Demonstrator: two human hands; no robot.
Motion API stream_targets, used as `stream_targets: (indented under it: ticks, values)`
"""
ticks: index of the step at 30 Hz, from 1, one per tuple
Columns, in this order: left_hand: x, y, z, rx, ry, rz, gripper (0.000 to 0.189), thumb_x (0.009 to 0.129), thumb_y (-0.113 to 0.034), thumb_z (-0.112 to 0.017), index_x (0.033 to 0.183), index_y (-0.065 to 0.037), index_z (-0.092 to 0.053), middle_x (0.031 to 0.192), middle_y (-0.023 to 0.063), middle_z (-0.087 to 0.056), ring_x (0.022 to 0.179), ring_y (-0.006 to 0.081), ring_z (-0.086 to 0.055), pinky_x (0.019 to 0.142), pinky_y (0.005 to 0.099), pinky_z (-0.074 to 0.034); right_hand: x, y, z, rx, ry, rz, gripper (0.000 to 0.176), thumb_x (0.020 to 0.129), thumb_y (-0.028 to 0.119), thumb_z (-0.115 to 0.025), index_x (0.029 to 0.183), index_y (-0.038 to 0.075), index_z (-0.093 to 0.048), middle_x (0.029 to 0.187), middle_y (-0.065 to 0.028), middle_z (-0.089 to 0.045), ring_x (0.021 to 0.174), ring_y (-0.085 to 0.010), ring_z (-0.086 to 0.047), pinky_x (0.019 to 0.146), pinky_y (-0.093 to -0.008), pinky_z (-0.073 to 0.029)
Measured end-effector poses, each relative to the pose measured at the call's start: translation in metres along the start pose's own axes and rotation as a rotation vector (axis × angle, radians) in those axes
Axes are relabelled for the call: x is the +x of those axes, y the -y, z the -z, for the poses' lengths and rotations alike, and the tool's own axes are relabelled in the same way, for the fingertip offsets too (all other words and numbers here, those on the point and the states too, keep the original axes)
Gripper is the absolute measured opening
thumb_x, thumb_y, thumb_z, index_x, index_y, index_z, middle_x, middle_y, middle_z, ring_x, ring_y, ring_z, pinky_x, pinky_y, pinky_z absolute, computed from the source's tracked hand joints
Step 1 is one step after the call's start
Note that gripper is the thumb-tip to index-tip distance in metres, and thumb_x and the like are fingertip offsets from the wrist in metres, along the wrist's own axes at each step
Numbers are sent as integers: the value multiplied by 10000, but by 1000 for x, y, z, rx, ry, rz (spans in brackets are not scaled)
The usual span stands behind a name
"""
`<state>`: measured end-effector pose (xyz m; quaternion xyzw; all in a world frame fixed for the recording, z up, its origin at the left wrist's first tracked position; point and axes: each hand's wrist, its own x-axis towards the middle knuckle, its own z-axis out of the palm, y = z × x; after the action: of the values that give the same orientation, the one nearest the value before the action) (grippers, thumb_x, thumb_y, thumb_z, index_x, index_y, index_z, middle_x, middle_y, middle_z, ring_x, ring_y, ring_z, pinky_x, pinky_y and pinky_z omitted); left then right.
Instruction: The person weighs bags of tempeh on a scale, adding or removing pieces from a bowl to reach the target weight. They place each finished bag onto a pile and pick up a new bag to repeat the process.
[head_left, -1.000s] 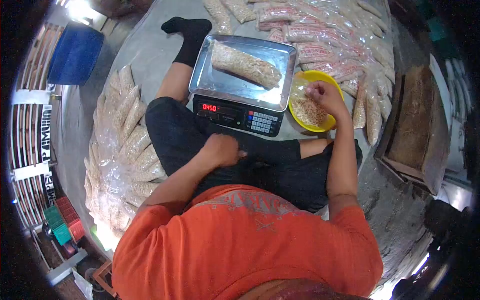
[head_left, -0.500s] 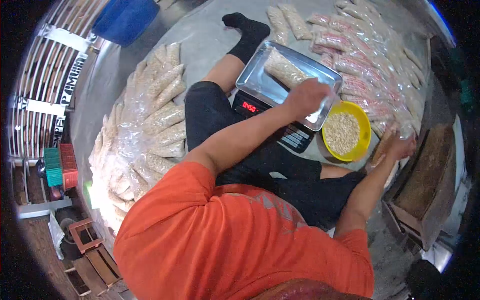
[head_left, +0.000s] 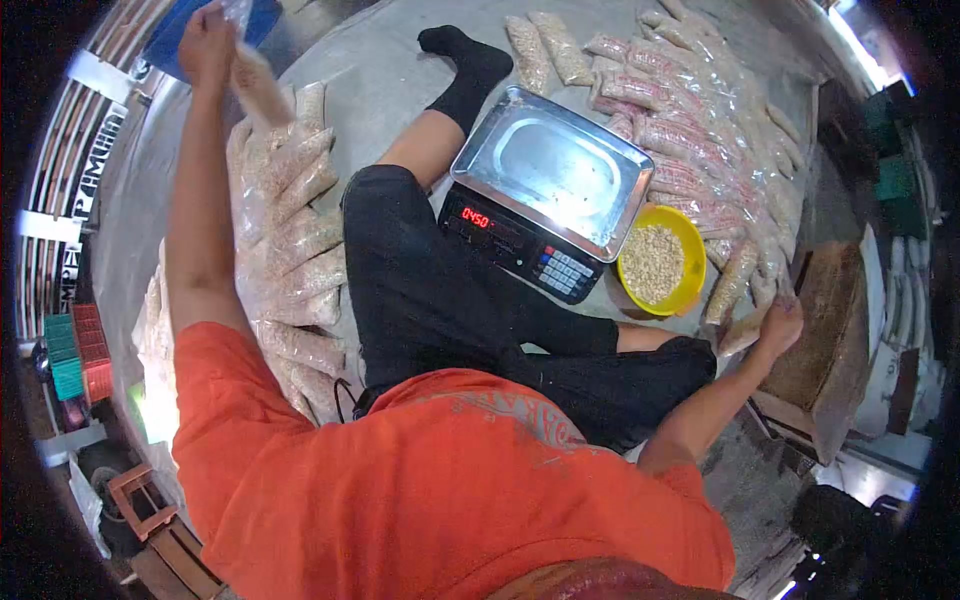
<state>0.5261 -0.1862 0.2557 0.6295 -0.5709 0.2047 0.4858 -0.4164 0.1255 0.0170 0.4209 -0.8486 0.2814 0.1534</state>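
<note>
My left hand is raised at the upper left, closed on the top of a clear bag of pale pieces, which hangs blurred above the left pile of filled bags. At the right, my right hand is closed on the end of another filled bag, low beside the right pile. Between my hands stands a digital scale showing red digits that read 0.450. Its metal tray holds no bag. A yellow bowl of pale pieces touches the scale's right side.
My bent legs, in black shorts, lie around the scale. Two filled bags lie beyond it. A blue tub is at the upper left, a brown wooden box at the right, and green and red crates at the far left.
The bag on the scale tray has been lifted and carried left by my left hand to above the left pile. My right hand stays by the bags on the right.
</note>
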Motion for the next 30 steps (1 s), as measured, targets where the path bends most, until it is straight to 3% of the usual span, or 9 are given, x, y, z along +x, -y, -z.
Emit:
stream_targets:
  ticks: [3,8,13,18,21,22,23,28,30]
  values:
    - [12,142,10,364,135,-376,459,1048,-449,-452,1198,-81,-680,1156,213,-691,1081,451,-634,911,483,-489,11,99,78,166,114,64,474,966,381,-687,1241,-5,-710,1108,-227,-745,952,-347,-725,845,-438,-553]
    - [-118,300,10,742,771,1,399,1044,-348,-467,1154,-45,-701,1162,275,-694,1067,482,-661,913,575,-512,12,253,111,877,243,-82,275,1014,257,-653,1137,19,-719,1003,-100,-677,746,-195,-677,655,-346,-637]
    - [-269,166,37,339,639,243,249,900,-225,-624,1072,-68,-714,997,273,-723,926,463,-703,783,512,-552,-2,328,74,1473,392,-296,208,1041,219,-614,1048,16,-660,853,-71,-608,666,-178,-649,628,-356,-644]
    - [-373,-5,85,-59,740,293,335,1037,-226,-570,1298,-25,-627,1128,252,-715,1069,438,-682,922,453,-524,-82,307,-6,1455,565,-405,184,1036,208,-625,1050,25,-643,754,-50,-611,660,-189,-668,578,-316,-615]
    - [-412,-37,97,-51,745,453,415,1057,-257,-538,1387,-5,-555,1198,283,-683,1117,451,-656,981,457,-498,-109,282,-29,1139,710,-459,244,1038,268,-622,1056,29,-671,773,-94,-673,685,-237,-700,598,-366,-593]
    - [-417,-46,97,-55,729,599,456,1063,-266,-523,1424,13,-516,1241,308,-658,1148,464,-638,1012,462,-482,-108,274,-23,707,523,-115,280,1036,305,-616,1057,35,-686,799,-120,-695,701,-259,-710,631,-396,-582]
    - [-416,-62,97,-48,749,586,456,1063,-266,-523,1424,13,-516,1241,308,-658,1148,464,-638,1012,462,-482,-107,265,-15,262,331,206,316,1035,342,-611,1058,40,-700,826,-146,-717,716,-282,-720,664,-426,-571]
    - [-408,-169,96,349,744,120,635,950,-348,-690,1424,34,-509,1469,296,-503,1413,461,-412,1173,476,-315,-69,229,-17,545,242,7,406,1013,445,-629,1113,63,-723,874,-172,-741,796,-318,-729,747,-438,-558]
    - [-382,-224,95,23,984,-189,565,942,-383,-720,1358,-22,-592,1385,224,-601,1318,435,-535,1116,485,-413,-66,215,-38,749,393,-197,460,990,478,-658,1168,58,-721,920,-173,-751,833,-326,-731,770,-427,-562]
